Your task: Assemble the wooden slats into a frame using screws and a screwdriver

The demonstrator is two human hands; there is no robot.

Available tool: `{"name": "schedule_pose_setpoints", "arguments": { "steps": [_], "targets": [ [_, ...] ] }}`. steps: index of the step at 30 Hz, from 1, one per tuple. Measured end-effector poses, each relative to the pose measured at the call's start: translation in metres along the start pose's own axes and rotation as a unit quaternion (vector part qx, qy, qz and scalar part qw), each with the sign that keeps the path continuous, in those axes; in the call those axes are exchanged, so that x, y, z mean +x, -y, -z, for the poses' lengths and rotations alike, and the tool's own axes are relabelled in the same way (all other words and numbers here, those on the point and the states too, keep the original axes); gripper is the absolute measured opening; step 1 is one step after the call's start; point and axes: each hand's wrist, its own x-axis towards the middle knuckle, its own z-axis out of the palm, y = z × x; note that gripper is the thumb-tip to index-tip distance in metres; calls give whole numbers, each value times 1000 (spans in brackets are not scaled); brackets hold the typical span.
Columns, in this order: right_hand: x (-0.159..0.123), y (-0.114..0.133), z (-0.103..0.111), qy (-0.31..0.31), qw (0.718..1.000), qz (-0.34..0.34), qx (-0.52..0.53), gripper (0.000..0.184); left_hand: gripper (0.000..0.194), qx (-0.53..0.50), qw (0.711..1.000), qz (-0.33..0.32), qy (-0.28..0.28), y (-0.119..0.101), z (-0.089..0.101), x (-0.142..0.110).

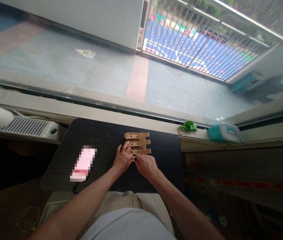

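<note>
A small slatted wooden piece (pixel 139 144) lies on the black table (pixel 101 133). Its several pale bars have dark round holes, with rough brown material showing between them. My left hand (pixel 123 158) grips its near left side, the fingers reaching forward over the bar ends and partly spread. Curled fingers of my right hand (pixel 146 165) pinch the bar nearest me; that bar is mostly hidden under both hands. Whether my right hand also has a small tool in it, I cannot make out.
A blurred-out pink phone-like rectangle (pixel 84 163) lies on the table's left. Along the window sill are a green crumpled item (pixel 188 126) and a teal box with a pale lid (pixel 225 132). A white slotted appliance (pixel 31 126) stands left. Glass rises beyond the table.
</note>
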Motion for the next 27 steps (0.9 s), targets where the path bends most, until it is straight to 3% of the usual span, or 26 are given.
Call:
{"name": "schedule_pose_setpoints", "arguments": {
  "steps": [9, 22, 27],
  "targets": [
    [1, 3, 0, 4, 1000, 1, -16, 24, 14, -11, 1000, 5, -5, -1, 1, 1],
    [9, 22, 10, 16, 996, 63, -63, 29, 21, -12, 1000, 14, 6, -3, 1, 0],
    [11, 17, 10, 28, 997, 43, -58, 28, 18, 0, 1000, 8, 8, -2, 1, 0]
  ]
}}
